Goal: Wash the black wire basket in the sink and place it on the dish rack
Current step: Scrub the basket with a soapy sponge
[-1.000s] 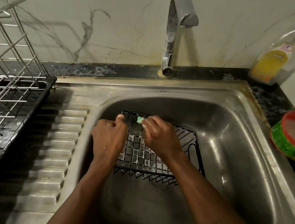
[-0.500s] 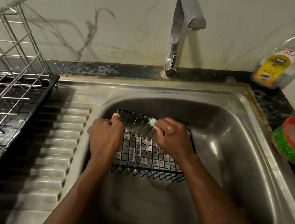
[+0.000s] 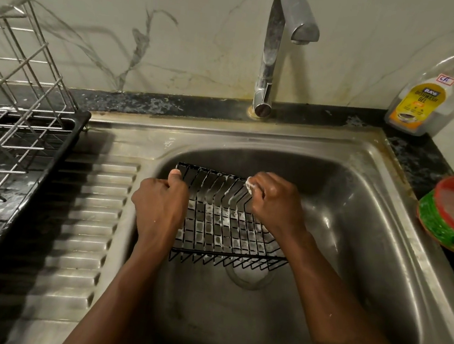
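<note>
Inside the steel sink [image 3: 382, 248], the left hand [image 3: 158, 206] clamps the black wire basket [image 3: 222, 222] by its left edge; the right hand [image 3: 273, 203] pinches a soapy scrubber [image 3: 249, 186] (mostly hidden) against its far rim. Left, a dish rack [image 3: 12, 117] stands on the ribbed drainboard [image 3: 82, 225]. Beyond are the tap [image 3: 270, 63], dishwash gel bottle [image 3: 423, 101] and marble wall [image 3: 125, 16].

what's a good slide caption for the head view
Left hand steadies the soapy black wire basket in the sink while the right hand scrubs it.

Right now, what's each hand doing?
Left hand: closed on the left edge of the black wire basket.
Right hand: closed on a small soapy scrubber, against the basket.
</note>
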`<state>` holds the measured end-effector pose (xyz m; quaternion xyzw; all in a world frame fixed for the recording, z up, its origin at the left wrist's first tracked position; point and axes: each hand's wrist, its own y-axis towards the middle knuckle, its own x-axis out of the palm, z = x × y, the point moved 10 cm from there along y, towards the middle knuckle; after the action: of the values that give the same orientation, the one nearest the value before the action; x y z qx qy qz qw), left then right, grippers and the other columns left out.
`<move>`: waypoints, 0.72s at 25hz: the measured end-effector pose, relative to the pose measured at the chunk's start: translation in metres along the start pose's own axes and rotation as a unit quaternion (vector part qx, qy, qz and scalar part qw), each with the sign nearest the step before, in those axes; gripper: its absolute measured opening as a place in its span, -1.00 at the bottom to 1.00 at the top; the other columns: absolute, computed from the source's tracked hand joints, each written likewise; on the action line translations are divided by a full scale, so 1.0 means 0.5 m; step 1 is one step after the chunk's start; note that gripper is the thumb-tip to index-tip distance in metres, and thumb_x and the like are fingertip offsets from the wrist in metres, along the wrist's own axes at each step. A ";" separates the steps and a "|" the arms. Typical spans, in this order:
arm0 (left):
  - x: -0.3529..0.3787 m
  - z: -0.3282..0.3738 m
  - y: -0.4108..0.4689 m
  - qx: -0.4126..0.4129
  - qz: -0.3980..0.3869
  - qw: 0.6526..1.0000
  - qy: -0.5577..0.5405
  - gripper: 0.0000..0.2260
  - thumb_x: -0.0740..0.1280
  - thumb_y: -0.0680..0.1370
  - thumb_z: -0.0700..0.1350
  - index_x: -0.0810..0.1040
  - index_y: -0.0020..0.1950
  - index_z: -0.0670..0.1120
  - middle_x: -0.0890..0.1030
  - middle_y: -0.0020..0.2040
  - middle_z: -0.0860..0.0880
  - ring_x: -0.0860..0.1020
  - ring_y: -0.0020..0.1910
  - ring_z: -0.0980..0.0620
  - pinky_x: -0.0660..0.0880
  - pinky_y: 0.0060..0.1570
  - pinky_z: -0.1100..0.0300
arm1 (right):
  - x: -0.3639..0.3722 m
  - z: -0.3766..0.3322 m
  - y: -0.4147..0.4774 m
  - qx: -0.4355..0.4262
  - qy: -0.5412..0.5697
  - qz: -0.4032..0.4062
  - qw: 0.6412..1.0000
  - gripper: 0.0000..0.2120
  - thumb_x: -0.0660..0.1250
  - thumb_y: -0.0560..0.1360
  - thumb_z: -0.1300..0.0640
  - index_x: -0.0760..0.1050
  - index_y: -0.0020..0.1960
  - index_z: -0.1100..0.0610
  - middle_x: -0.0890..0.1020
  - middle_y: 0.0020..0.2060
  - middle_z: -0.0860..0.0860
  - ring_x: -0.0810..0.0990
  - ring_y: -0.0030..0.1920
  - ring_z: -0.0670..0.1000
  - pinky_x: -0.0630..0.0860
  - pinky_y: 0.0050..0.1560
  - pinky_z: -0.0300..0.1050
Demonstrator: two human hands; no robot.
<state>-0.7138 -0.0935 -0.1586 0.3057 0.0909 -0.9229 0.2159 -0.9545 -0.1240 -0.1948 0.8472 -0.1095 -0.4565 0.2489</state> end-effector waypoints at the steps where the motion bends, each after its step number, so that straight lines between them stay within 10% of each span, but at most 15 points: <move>1: 0.000 -0.002 0.000 -0.003 -0.001 1.000 -0.005 -0.46 0.21 0.68 0.01 0.55 -0.37 -0.32 0.51 -0.51 -0.11 0.50 -0.43 -0.11 0.33 -0.37 0.17 | 0.010 0.013 -0.004 0.020 -0.008 -0.019 1.000 -0.86 0.37 0.42 0.36 0.59 -0.12 0.15 0.65 -0.24 0.06 0.60 -0.29 0.09 0.51 -0.31 -0.09; 6: 0.000 0.006 -0.003 0.006 -0.001 1.000 0.001 -0.44 0.20 0.69 0.00 0.40 -0.48 -0.21 0.43 -0.52 -0.06 0.39 -0.46 -0.04 0.29 -0.33 0.09 | 0.094 0.081 -0.060 0.133 -0.088 -0.183 0.970 -0.87 0.34 0.42 0.29 0.63 -0.18 0.11 0.67 -0.32 0.09 0.65 -0.29 0.16 0.34 -0.30 -0.22; 13: -0.004 0.005 -0.002 -0.008 0.004 1.000 0.008 -0.44 0.19 0.70 0.00 0.43 -0.45 -0.24 0.43 -0.52 -0.05 0.37 -0.48 0.02 0.22 -0.40 0.18 | 0.005 0.082 -0.024 0.115 -0.044 -0.029 0.992 -0.88 0.35 0.45 0.30 0.61 -0.12 0.12 0.69 -0.24 0.07 0.65 -0.29 0.13 0.58 -0.32 -0.03; 18: -0.004 0.007 -0.004 0.002 0.013 1.000 0.000 -0.44 0.21 0.69 0.01 0.40 -0.48 -0.20 0.43 -0.54 -0.05 0.38 -0.48 -0.03 0.23 -0.41 0.15 | 0.087 0.095 -0.059 0.189 -0.145 -0.191 0.952 -0.79 0.39 0.43 0.31 0.66 0.00 0.09 0.71 -0.16 0.12 0.69 -0.14 0.18 0.55 -0.18 -0.13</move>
<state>-0.7150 -0.0918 -0.1547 0.3070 0.0852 -0.9201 0.2278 -0.9705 -0.1323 -0.2632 0.8085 -0.0645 -0.5843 -0.0258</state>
